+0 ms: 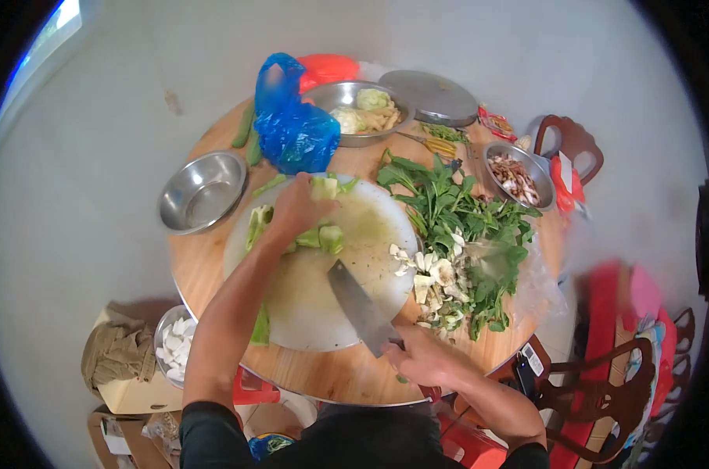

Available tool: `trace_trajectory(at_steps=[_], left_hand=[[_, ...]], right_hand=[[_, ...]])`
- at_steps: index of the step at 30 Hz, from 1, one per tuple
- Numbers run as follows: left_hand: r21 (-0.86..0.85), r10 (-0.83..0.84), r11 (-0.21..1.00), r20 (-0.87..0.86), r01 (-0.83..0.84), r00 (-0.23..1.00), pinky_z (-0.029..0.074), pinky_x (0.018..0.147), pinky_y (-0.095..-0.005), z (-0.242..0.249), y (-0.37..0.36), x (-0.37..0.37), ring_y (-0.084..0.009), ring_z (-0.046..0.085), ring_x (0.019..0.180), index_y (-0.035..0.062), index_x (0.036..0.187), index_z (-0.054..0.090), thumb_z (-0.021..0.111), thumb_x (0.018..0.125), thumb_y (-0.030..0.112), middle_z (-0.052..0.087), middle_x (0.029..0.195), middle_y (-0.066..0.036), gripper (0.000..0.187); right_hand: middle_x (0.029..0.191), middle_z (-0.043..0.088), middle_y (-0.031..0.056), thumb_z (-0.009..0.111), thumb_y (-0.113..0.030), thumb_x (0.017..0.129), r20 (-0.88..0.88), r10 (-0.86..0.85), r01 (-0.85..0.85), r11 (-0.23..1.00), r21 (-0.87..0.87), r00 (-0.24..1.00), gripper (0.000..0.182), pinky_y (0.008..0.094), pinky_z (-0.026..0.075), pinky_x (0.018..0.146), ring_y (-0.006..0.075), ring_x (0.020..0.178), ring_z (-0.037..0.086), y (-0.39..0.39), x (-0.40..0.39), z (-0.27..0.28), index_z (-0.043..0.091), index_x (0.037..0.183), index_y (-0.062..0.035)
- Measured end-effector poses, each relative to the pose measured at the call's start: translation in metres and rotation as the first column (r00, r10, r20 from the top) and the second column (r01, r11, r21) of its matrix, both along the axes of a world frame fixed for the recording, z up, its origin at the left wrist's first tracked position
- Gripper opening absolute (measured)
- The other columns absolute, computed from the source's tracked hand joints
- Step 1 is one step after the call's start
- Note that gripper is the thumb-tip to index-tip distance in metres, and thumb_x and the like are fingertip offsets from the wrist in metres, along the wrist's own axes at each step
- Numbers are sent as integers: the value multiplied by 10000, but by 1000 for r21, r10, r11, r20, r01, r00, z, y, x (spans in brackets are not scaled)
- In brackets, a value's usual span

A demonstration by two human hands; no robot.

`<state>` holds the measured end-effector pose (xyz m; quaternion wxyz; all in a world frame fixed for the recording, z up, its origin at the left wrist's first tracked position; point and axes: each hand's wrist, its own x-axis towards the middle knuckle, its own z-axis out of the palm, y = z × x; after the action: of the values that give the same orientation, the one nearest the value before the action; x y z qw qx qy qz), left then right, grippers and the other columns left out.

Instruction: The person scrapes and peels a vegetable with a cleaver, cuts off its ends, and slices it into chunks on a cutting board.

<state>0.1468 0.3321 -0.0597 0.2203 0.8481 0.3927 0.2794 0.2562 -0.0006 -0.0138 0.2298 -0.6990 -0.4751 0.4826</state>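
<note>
A white round cutting board (370,289) lies on the table with pale green vegetable pieces (331,239) on its left and far parts. My left hand (298,209) reaches over the far left of the board, fingers curled round a green vegetable piece (323,187) and partly hidden by the back of the hand. By its handle my right hand (423,358) grips a kitchen knife (358,301) at the board's near right edge. The broad blade slants up and left over the board.
An open metal bowl (203,191) stands left of the board, near a blue plastic bag (296,129). Leafy greens (448,203) and white trimmings (440,273) lie at the right. Behind are a basin (339,94) of vegetables and a round metal lid (428,95).
</note>
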Motion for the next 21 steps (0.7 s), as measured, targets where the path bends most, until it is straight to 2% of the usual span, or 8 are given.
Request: trace_trajectory(at_steps=[2,4,6,8,11,16,19,21], left_hand=[[-50,-7,999,-79,4,997,520,928,-513,-7,11,10,-455,662,1109,-27,1234,561,876,749,464,696,1160,-287,758],[-19,-70,997,-113,68,991,516,936,-521,-15,18,19,-450,660,1122,-25,1229,575,869,731,494,698,1159,-280,777],[-76,-103,993,-170,91,980,514,964,-503,-17,22,30,-442,662,1135,-28,1274,583,870,736,486,696,1188,-277,797],[-122,-114,989,-229,88,967,512,991,-485,-17,23,35,-434,664,1148,-31,1319,591,871,742,479,694,1217,-275,819],[-99,-121,990,-250,99,961,509,1005,-478,-28,27,41,-430,658,1163,-25,1314,609,862,752,488,696,1232,-252,802],[5,-149,988,-202,153,968,513,976,-494,-19,28,38,-406,662,1141,-25,1251,635,790,819,496,696,1186,-248,694],[-51,-114,993,-145,107,983,522,954,-494,6,22,8,-408,657,1146,-25,1284,624,778,854,451,694,1184,-250,659],[-10,-33,999,-142,31,989,539,918,-471,19,19,-33,-395,683,1099,-23,1277,640,792,860,437,708,1158,-244,640]], right_hand=[[704,662,211,544,-154,1002,-42,-7,7,1000,-10,999,245,473,548,584,322,549,693,9,11,-29,652,1045,62],[637,579,62,519,-190,1024,45,-43,38,992,118,998,263,338,518,485,158,498,606,10,25,-41,628,1043,48],[627,576,52,508,-177,1019,58,-107,102,991,88,993,265,333,511,454,155,487,598,12,48,-39,631,1021,57],[649,648,196,531,-156,998,141,-290,283,957,70,947,286,432,555,530,294,532,697,10,71,-36,658,1004,100],[642,645,186,524,-150,999,166,-435,414,898,146,885,282,422,548,514,285,500,686,-2,101,-33,657,1007,98],[638,634,176,518,-130,993,116,-420,389,895,218,900,259,390,534,492,228,487,663,-11,76,-16,644,996,96],[684,642,204,543,-141,977,-221,-227,232,973,-4,948,252,390,536,526,156,560,603,-7,55,-21,640,1007,90],[681,619,141,558,-148,988,-117,-164,172,983,62,979,235,368,524,525,159,559,591,-8,57,-34,646,1015,69]])
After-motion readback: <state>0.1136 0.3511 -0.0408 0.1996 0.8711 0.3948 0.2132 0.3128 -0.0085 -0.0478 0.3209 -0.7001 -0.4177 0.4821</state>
